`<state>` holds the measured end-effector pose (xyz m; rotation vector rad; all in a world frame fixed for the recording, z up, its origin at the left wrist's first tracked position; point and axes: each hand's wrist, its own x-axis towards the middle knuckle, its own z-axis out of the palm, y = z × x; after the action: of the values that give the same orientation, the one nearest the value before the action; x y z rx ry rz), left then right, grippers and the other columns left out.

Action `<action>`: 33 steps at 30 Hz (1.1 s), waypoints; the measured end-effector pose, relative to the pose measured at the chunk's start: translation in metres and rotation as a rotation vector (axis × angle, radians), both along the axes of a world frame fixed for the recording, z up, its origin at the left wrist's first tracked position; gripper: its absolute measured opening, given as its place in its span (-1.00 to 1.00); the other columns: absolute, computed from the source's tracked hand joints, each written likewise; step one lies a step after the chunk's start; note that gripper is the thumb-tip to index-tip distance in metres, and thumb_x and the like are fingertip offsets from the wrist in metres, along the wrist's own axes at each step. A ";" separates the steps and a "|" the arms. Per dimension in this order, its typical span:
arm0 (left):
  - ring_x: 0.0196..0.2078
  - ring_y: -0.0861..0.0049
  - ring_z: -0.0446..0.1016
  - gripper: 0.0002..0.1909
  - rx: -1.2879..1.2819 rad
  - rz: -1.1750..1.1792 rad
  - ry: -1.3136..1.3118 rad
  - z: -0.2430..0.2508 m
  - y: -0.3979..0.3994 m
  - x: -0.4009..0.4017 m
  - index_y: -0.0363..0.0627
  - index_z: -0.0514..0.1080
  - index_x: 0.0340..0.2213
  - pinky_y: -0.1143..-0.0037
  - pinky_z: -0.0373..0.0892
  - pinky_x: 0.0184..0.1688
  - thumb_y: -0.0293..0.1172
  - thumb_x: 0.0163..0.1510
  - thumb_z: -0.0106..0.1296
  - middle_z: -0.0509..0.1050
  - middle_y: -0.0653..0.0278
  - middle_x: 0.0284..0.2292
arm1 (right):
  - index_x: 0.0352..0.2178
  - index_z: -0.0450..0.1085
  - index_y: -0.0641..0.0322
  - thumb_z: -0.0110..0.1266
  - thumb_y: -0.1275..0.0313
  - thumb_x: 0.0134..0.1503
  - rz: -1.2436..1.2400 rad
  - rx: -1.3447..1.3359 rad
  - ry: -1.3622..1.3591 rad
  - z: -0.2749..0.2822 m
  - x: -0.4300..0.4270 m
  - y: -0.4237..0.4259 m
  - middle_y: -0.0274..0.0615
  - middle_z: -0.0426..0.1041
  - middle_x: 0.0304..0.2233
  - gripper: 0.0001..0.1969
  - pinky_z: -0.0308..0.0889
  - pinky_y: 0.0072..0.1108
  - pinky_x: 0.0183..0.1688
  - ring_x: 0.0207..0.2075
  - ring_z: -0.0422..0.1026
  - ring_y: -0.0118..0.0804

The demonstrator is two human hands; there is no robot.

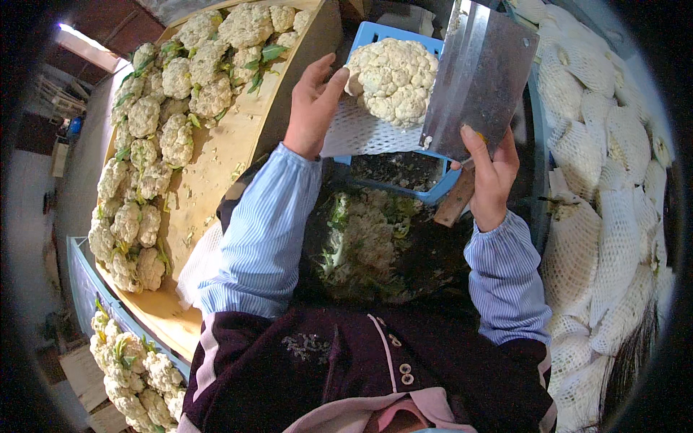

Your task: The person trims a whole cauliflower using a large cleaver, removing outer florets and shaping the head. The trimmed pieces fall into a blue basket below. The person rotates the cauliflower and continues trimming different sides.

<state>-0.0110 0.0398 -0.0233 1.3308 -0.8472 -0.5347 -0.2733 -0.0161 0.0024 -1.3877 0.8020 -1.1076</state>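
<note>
A cauliflower head lies on white foam netting over a blue plastic crate, straight before me. My left hand is at the left edge of the cauliflower, thumb and fingers apart; whether the fingertips touch it, I cannot tell. In my right hand is a cleaver with a broad steel blade and a wooden handle. The blade stands upward at the cauliflower's right side, its edge towards the head. Bits of cauliflower cling to the blade.
On the left, a wooden bin holds many leafy cauliflowers. More cauliflowers are piled at the lower left. Net-wrapped cauliflowers fill the right side. Trimmings lie in a dark area below the crate, near my lap.
</note>
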 end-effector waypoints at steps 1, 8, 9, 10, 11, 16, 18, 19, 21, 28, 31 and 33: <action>-0.03 0.40 0.47 -0.48 0.077 0.128 -0.171 0.004 0.005 -0.006 -0.23 0.33 0.14 0.40 0.43 -0.01 -0.28 0.21 0.11 0.45 0.07 0.00 | 0.04 0.35 0.20 0.19 0.36 0.21 -0.005 -0.034 0.037 0.000 -0.001 0.002 -0.29 0.50 -0.18 -0.61 0.47 -0.63 -0.47 -0.31 0.48 -0.50; 0.12 0.16 0.39 -0.53 -0.100 -0.228 -1.031 0.012 0.059 -0.107 -0.18 0.42 0.06 0.22 0.27 0.20 -0.46 0.09 0.18 0.48 0.12 0.01 | 0.01 0.34 0.24 0.13 0.30 0.27 0.048 0.055 -0.006 -0.003 -0.003 0.019 -0.32 0.49 -0.16 -0.65 0.39 -0.65 -0.44 -0.31 0.44 -0.55; 0.11 0.17 0.42 -0.56 -0.093 -0.141 -0.940 0.008 0.064 -0.109 -0.19 0.43 0.05 0.23 0.31 0.17 -0.48 0.11 0.16 0.52 0.13 -0.04 | 0.00 0.35 0.23 0.12 0.29 0.27 -0.020 0.065 -0.018 -0.001 -0.007 0.015 -0.32 0.48 -0.17 -0.66 0.39 -0.64 -0.43 -0.32 0.44 -0.54; 0.08 0.21 0.45 -0.58 -0.065 -0.069 -0.884 0.005 0.066 -0.100 -0.20 0.44 0.04 0.25 0.34 0.14 -0.47 0.13 0.14 0.54 0.13 -0.08 | -0.02 0.35 0.21 0.12 0.28 0.28 -0.076 0.079 -0.048 0.003 -0.012 0.009 -0.33 0.48 -0.18 -0.67 0.39 -0.63 -0.43 -0.33 0.44 -0.53; 0.05 0.25 0.48 -0.61 -0.027 0.010 -0.793 0.001 0.068 -0.091 -0.20 0.46 0.04 0.28 0.37 0.12 -0.47 0.15 0.13 0.57 0.14 -0.11 | -0.03 0.36 0.20 0.11 0.27 0.28 -0.110 0.073 -0.090 0.005 -0.017 0.001 -0.34 0.48 -0.19 -0.68 0.39 -0.62 -0.42 -0.35 0.43 -0.52; -0.13 0.39 0.56 -0.49 0.102 -0.076 0.318 -0.011 0.051 -0.053 -0.50 0.25 0.12 0.45 0.46 0.02 -0.39 0.27 0.05 0.54 0.08 -0.16 | 0.03 0.35 0.21 0.11 0.26 0.26 -0.035 0.249 -0.334 0.006 -0.026 -0.043 -0.23 0.46 -0.03 -0.62 0.38 -0.49 -0.04 -0.05 0.47 -0.33; -0.15 0.33 0.57 -0.47 0.067 -0.109 0.493 -0.006 0.038 -0.050 -0.49 0.22 0.13 0.42 0.46 0.02 -0.36 0.27 0.05 0.52 0.08 -0.13 | 0.04 0.34 0.22 0.12 0.26 0.26 0.000 0.338 -0.409 0.000 -0.010 -0.058 -0.23 0.46 -0.01 -0.60 0.36 -0.49 0.00 -0.03 0.46 -0.33; -0.15 0.31 0.57 -0.48 0.043 -0.113 0.537 -0.003 0.031 -0.048 -0.47 0.23 0.13 0.42 0.46 0.02 -0.35 0.27 0.05 0.51 0.08 -0.13 | 0.05 0.34 0.23 0.13 0.25 0.25 0.002 0.399 -0.438 -0.001 -0.002 -0.065 -0.23 0.46 -0.01 -0.60 0.35 -0.49 0.01 -0.02 0.45 -0.32; -0.17 0.30 0.58 -0.50 0.044 -0.127 0.566 0.005 0.020 -0.044 -0.43 0.26 0.10 0.40 0.47 0.01 -0.32 0.26 0.06 0.51 0.09 -0.14 | 0.08 0.31 0.25 0.19 0.28 0.23 0.008 0.410 -0.418 -0.002 0.016 -0.079 -0.23 0.45 0.00 -0.54 0.35 -0.45 0.03 0.00 0.44 -0.30; -0.19 0.31 0.58 -0.57 0.168 -0.228 0.440 0.012 -0.005 -0.019 -0.36 0.34 0.00 0.27 0.54 -0.09 -0.37 0.19 0.14 0.51 0.09 -0.11 | 0.10 0.27 0.25 0.23 0.27 0.19 -0.069 0.497 -0.453 -0.010 0.069 -0.084 -0.21 0.44 0.02 -0.48 0.36 -0.40 0.03 0.00 0.44 -0.25; -0.11 0.27 0.56 -0.54 0.160 -0.250 0.466 0.011 -0.012 -0.017 -0.30 0.29 0.08 0.22 0.55 -0.08 -0.42 0.19 0.11 0.49 0.09 -0.06 | 0.10 0.28 0.22 0.20 0.27 0.21 -0.063 0.491 -0.465 -0.009 0.070 -0.078 -0.23 0.43 0.01 -0.51 0.37 -0.40 0.03 0.00 0.44 -0.26; -0.04 0.25 0.53 -0.49 0.090 -0.310 0.514 0.012 -0.009 -0.016 -0.23 0.24 0.15 0.21 0.54 -0.06 -0.43 0.20 0.08 0.47 0.11 -0.01 | 0.09 0.29 0.20 0.17 0.28 0.24 -0.044 0.449 -0.477 -0.005 0.066 -0.071 -0.25 0.43 0.01 -0.55 0.38 -0.41 0.03 0.00 0.44 -0.27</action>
<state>-0.0268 0.0309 -0.0111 1.0716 -0.6045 -1.1146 -0.2070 -0.0867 -0.0031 -0.6963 0.6765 -1.1452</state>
